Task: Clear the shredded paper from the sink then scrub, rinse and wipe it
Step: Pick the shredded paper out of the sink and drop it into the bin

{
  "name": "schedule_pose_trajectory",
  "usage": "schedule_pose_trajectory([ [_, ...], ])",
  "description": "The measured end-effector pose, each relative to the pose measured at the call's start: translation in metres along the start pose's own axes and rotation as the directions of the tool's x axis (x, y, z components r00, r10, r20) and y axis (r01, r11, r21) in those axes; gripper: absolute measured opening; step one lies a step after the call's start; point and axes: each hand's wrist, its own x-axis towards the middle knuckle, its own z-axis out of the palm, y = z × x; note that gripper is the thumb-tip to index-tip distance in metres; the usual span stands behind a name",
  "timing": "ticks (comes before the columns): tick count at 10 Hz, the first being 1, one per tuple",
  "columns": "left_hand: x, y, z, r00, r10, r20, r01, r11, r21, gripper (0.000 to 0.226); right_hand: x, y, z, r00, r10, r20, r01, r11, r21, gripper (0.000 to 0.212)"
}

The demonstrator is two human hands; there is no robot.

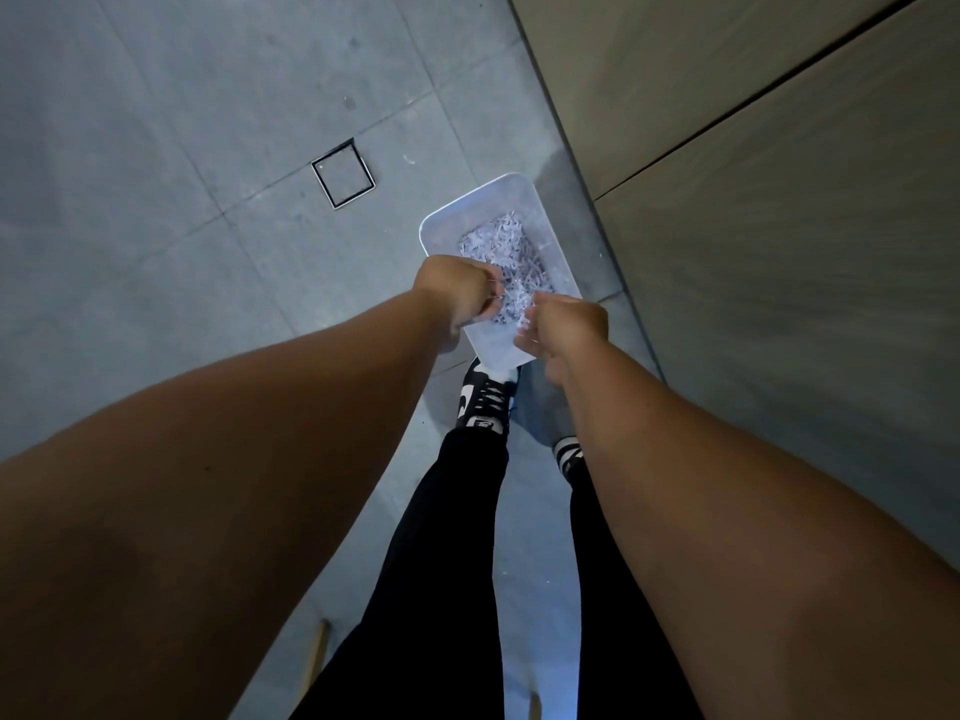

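A white plastic tub (pixel 470 200) stands on the grey tiled floor and holds a pile of shredded paper (pixel 501 246). Both my hands hover over its near end. My left hand (pixel 457 293) is curled, with paper strands showing at its fingers. My right hand (pixel 566 324) is also curled and a little blurred, with a clump of shreds between it and the left hand. The sink is out of view.
A beige cabinet front (pixel 753 200) runs along the right, close to the tub. A square floor drain (pixel 343 174) lies to the tub's left. My black-and-white shoe (pixel 485 397) and black trouser legs stand just below the tub.
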Motion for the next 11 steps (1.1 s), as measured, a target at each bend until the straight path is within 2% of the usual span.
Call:
schedule_pose_trajectory([
  [1, -0.004, -0.005, -0.004, 1.000, 0.018, -0.010, -0.018, 1.000, -0.014, 0.025, -0.005, -0.002, 0.000, 0.997, 0.012, 0.081, -0.019, 0.997, 0.075, 0.034],
  [2, -0.002, -0.011, -0.002, 0.998, 0.049, -0.033, -0.045, 0.994, 0.102, 0.014, -0.003, -0.002, -0.001, 0.991, 0.015, 0.131, -0.039, 0.982, 0.184, 0.036],
  [3, -0.002, -0.015, 0.001, 0.997, 0.069, -0.039, -0.061, 0.982, 0.177, 0.019, -0.001, -0.001, -0.004, 0.989, -0.007, 0.148, -0.033, 0.964, 0.264, 0.034],
  [4, -0.001, -0.018, 0.007, 0.990, 0.126, -0.058, -0.112, 0.972, 0.207, 0.021, -0.001, 0.001, -0.004, 0.988, -0.019, 0.156, -0.027, 0.957, 0.290, 0.032],
  [5, 0.002, -0.018, 0.009, 0.976, 0.151, -0.158, -0.120, 0.975, 0.190, 0.015, -0.003, 0.001, -0.003, 0.986, -0.022, 0.168, -0.028, 0.956, 0.293, 0.028],
  [6, 0.011, -0.016, 0.005, 0.951, 0.131, -0.281, -0.105, 0.989, 0.106, 0.025, -0.003, 0.002, -0.006, 0.986, -0.018, 0.163, -0.027, 0.964, 0.265, 0.024],
  [7, 0.010, -0.009, -0.003, 0.926, 0.164, -0.340, -0.107, 0.978, 0.180, 0.043, -0.001, 0.005, -0.008, 0.986, -0.021, 0.164, -0.021, 0.968, 0.249, 0.027],
  [8, 0.013, -0.003, -0.005, 0.967, 0.133, -0.217, -0.046, 0.930, 0.365, 0.017, 0.000, 0.006, -0.008, 0.985, -0.019, 0.172, -0.022, 0.972, 0.233, 0.030],
  [9, 0.017, 0.000, -0.007, 0.986, 0.084, -0.142, -0.021, 0.919, 0.394, 0.042, 0.000, 0.006, -0.009, 0.985, -0.015, 0.173, -0.023, 0.976, 0.215, 0.029],
  [10, 0.022, -0.002, -0.009, 0.985, 0.104, -0.139, -0.044, 0.924, 0.381, 0.038, -0.001, 0.004, -0.009, 0.986, -0.021, 0.165, -0.015, 0.978, 0.210, 0.028],
  [11, 0.019, -0.001, -0.008, 0.988, 0.104, -0.112, -0.059, 0.937, 0.346, 0.013, -0.002, 0.003, -0.010, 0.986, -0.030, 0.164, -0.003, 0.980, 0.197, 0.030],
])
